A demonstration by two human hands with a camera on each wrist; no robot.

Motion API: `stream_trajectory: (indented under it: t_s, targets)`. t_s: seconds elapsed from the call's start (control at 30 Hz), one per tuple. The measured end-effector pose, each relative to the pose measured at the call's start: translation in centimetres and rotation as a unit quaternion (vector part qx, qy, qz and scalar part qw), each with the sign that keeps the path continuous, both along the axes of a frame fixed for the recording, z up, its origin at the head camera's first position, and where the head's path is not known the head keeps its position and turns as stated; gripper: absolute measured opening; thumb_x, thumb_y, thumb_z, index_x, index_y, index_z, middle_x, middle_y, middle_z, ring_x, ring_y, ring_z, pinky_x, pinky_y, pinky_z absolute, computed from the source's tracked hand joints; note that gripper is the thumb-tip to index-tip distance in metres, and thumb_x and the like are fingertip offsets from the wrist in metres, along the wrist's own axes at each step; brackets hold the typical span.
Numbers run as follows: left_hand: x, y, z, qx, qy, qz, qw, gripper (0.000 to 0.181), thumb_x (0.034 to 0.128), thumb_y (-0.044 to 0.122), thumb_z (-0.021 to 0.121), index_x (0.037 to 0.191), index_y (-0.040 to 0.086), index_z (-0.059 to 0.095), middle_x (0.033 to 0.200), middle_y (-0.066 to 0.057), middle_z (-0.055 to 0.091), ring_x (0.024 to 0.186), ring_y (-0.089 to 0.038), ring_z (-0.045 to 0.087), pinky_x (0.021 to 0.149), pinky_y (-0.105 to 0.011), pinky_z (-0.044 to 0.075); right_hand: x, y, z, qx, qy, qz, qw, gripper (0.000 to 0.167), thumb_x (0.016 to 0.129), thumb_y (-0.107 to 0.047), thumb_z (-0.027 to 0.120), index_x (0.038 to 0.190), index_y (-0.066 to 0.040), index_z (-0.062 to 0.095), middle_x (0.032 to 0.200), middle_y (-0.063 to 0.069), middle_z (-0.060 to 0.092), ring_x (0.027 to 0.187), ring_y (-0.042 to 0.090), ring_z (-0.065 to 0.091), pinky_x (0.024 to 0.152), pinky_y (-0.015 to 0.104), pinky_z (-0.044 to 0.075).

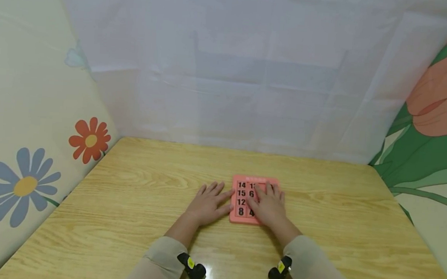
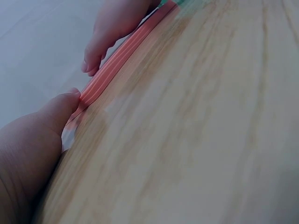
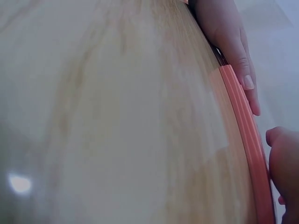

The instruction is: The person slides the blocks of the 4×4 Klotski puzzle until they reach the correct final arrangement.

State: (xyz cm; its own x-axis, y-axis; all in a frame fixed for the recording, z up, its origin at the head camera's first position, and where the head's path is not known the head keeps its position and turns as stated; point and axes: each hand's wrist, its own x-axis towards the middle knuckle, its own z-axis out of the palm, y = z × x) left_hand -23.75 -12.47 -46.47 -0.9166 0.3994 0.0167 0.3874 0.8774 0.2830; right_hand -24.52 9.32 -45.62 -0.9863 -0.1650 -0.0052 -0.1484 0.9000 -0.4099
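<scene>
A pink number puzzle board [image 1: 245,220] lies flat on the table, its left columns showing 14, 15, 12, 8 and 6. My left hand [image 1: 207,205] rests beside its left edge, fingers spread, thumb and a fingertip at that edge. Over the board's right part lies my right hand [image 1: 269,206], fingers spread, hiding several tiles. The left wrist view shows the board's ridged side [image 2: 111,68] between my left hand [image 2: 32,144] and my right hand [image 2: 119,23]. In the right wrist view, my left hand [image 3: 229,39] touches the board [image 3: 247,140], with my right hand [image 3: 286,163] at its other end.
The wood-grain table [image 1: 149,165] extends around the board. A white sheet [image 1: 250,73] hangs behind it, with flower-patterned cloth [image 1: 1,121] at the left and more patterned cloth [image 1: 438,148] at the right. Black wrist cameras [image 1: 197,273] sit at both sleeves.
</scene>
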Motion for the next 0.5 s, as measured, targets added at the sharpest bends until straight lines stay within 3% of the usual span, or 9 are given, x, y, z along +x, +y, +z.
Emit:
stream_trajectory:
  t_s: [0.5]
  targets:
    - [-0.04,0.07,0.0,-0.007,0.002,-0.001,1.0,0.059,0.1002,0.057,0.039,0.152,0.03,0.036,0.163,-0.01,0.024,0.152,-0.033,0.017,0.124,-0.055,0.008,-0.1,-0.52,-0.19,0.01,-0.002,0.001,0.9999,0.062,0.101,-0.052,0.043,0.151,-0.016,0.039,0.163,0.018,0.02,0.151,0.042,0.01,0.122,0.062,0.006]
